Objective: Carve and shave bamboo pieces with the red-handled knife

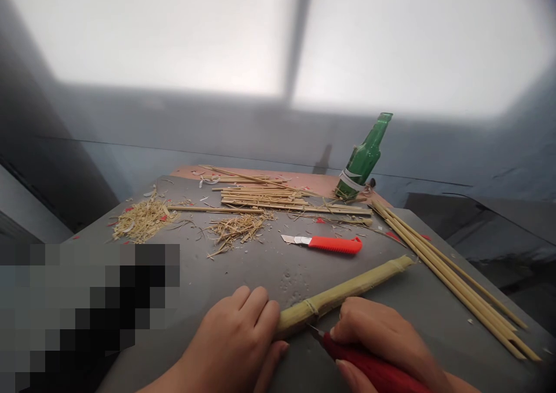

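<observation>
My left hand (pixel 241 335) is closed around the near left end of a thick green-yellow cane stalk (pixel 347 291), which slants up to the right across the table. My right hand (pixel 382 335) grips a red-handled knife (pixel 369 364). Its thin pointed blade sits just below the stalk's middle joint; whether it touches the stalk I cannot tell. Beyond the stalk lies a red utility knife (pixel 334 244) with its blade out, pointing left.
Thin cane sticks (pixel 264 197) lie in a row at the back, with longer sticks (pixel 452 283) along the right edge. Shavings (pixel 143 219) are heaped at left, with a smaller pile (pixel 238 230) beside them. A green bottle (pixel 362 161) leans at the back right of the grey tabletop (pixel 243 271).
</observation>
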Available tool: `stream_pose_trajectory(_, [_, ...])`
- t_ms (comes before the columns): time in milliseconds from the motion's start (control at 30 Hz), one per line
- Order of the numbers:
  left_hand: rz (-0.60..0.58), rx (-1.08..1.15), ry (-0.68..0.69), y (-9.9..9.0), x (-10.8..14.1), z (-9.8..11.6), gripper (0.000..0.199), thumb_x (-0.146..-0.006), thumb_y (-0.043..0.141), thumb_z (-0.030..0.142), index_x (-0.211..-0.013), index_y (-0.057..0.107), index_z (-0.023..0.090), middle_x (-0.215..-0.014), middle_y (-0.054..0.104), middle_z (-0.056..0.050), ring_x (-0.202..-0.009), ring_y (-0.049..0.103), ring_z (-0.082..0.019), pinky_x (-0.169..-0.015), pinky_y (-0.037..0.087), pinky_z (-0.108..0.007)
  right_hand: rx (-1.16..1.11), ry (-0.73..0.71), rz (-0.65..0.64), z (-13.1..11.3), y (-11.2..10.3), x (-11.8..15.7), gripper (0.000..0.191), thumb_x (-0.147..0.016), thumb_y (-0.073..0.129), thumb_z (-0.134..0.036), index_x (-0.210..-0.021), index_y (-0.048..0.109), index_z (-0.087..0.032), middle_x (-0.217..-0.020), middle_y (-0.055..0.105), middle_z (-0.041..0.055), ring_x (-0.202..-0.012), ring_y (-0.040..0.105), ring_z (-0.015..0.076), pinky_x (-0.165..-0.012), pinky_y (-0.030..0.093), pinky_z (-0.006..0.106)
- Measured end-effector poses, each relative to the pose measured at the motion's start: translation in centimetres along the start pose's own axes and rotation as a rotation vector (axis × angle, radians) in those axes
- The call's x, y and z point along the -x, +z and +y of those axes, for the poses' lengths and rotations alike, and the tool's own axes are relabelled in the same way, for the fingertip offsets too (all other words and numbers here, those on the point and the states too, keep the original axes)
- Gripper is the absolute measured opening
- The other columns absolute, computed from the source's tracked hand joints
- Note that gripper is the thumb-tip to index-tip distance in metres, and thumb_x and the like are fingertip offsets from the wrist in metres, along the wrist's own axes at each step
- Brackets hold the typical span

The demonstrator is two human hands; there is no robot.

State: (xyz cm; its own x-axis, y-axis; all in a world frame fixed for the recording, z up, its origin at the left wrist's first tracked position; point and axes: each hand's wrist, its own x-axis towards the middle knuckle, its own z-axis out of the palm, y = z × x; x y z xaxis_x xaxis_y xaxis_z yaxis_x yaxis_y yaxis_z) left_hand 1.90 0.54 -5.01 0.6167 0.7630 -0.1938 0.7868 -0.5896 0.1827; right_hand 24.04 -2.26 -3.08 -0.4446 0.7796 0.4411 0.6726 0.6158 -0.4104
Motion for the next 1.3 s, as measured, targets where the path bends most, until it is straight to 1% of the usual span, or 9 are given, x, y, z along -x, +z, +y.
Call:
stream_pose_trajectory(100, [-0.002,-0.002,-0.007,0.0,-0.1,0.0,0.020,-0.097,0.045,0.025,-0.108,0.061,0.019,-0.111,0.064,-0.009,-0.096,0.059,-0.031,-0.081,0.056,-0.050,-0.045,-0.283,0.106,1.6,1.2,0.1,0.009,-0.089,0.050,-0.020,-0.081,0.050,-0.025,-0.058,0.052,-0.0037,-0.049,0.051,0.0151,-0.049,0.040,0.027])
stream_pose_trajectory(267, [0.006,-0.012,0.002,0.3,-0.1,-0.2,0.019,-0.097,0.046,0.027,-0.107,0.061,0.020,-0.110,0.064,-0.009,-0.095,0.059,-0.030,-0.081,0.056,-0.047,-0.039,-0.458,0.123,3.4,2.6,-0.1,0.021,-0.103,0.038,-0.028,-0.085,0.047,-0.023,-0.056,0.045,-0.0051,-0.048,0.040,0.0140,-0.050,0.029,0.030])
stream_pose_trajectory(500, [0.004,0.007,0.006,0.5,0.0,-0.2,0.019,-0.097,0.046,0.026,-0.108,0.060,0.020,-0.111,0.064,-0.009,-0.096,0.059,-0.030,-0.082,0.056,-0.049,0.002,-0.458,0.061,2.6,1.7,0.0,0.033,-0.109,0.028,-0.031,-0.082,0.046,-0.023,-0.055,0.047,-0.0038,-0.049,0.042,0.0148,-0.051,0.032,0.031])
stream_pose_trajectory(667, [0.005,0.011,0.010,0.3,0.0,-0.1,0.020,-0.098,0.046,0.027,-0.109,0.060,0.020,-0.112,0.064,-0.009,-0.096,0.058,-0.031,-0.082,0.056,-0.050,0.017,-0.373,-0.151,1.3,-0.2,-0.1,0.029,-0.103,0.041,-0.017,-0.080,0.057,-0.021,-0.065,0.060,0.0020,-0.061,0.056,0.0181,-0.063,0.044,0.033])
stream_pose_trajectory(867, [0.005,-0.006,0.009,0.3,-0.1,-0.2,0.019,-0.098,0.046,0.026,-0.108,0.061,0.020,-0.111,0.064,-0.010,-0.096,0.059,-0.031,-0.082,0.056,-0.050,-0.021,-0.363,-0.180,1.3,-0.4,-0.1,0.024,-0.100,0.049,-0.015,-0.079,0.058,-0.022,-0.066,0.060,0.0008,-0.063,0.058,0.0173,-0.067,0.047,0.031])
stream_pose_trajectory(1033, [0.008,-0.001,0.010,0.3,-0.1,-0.2,0.021,-0.097,0.045,0.026,-0.110,0.061,0.020,-0.111,0.064,-0.010,-0.096,0.059,-0.032,-0.080,0.057,-0.053,-0.114,-0.215,-0.045,1.6,0.0,0.0,0.013,-0.091,0.055,-0.019,-0.079,0.057,-0.024,-0.064,0.061,0.0000,-0.057,0.057,0.0166,-0.056,0.046,0.028])
stream_pose_trajectory(1133, [0.001,0.000,-0.008,0.1,0.0,-0.1,0.021,-0.097,0.046,0.026,-0.110,0.061,0.020,-0.111,0.064,-0.010,-0.097,0.059,-0.032,-0.081,0.056,-0.052,-0.227,0.076,-0.042,1.4,-0.3,-0.3,0.006,-0.086,0.057,-0.023,-0.081,0.061,-0.025,-0.071,0.068,0.0005,-0.062,0.064,0.0187,-0.059,0.050,0.028])
stream_pose_trajectory(1233, [-0.010,-0.002,-0.013,0.0,0.0,0.0,0.022,-0.098,0.045,0.026,-0.111,0.061,0.020,-0.112,0.064,-0.010,-0.097,0.059,-0.032,-0.082,0.056,-0.051,-0.396,0.387,-0.070,1.5,-0.1,-0.6,0.018,-0.088,0.052,-0.034,-0.073,0.058,-0.025,-0.068,0.067,0.0007,-0.063,0.063,0.0202,-0.060,0.050,0.030])
stream_pose_trajectory(1300, [-0.010,0.000,-0.019,0.0,0.0,0.0,0.021,-0.097,0.046,0.026,-0.110,0.061,0.020,-0.112,0.064,-0.010,-0.097,0.059,-0.031,-0.083,0.056,-0.051,-0.513,0.493,-0.041,1.9,0.3,-0.6,0.026,-0.088,0.052,-0.043,-0.070,0.055,-0.024,-0.066,0.064,0.0005,-0.062,0.059,0.0198,-0.060,0.049,0.030])
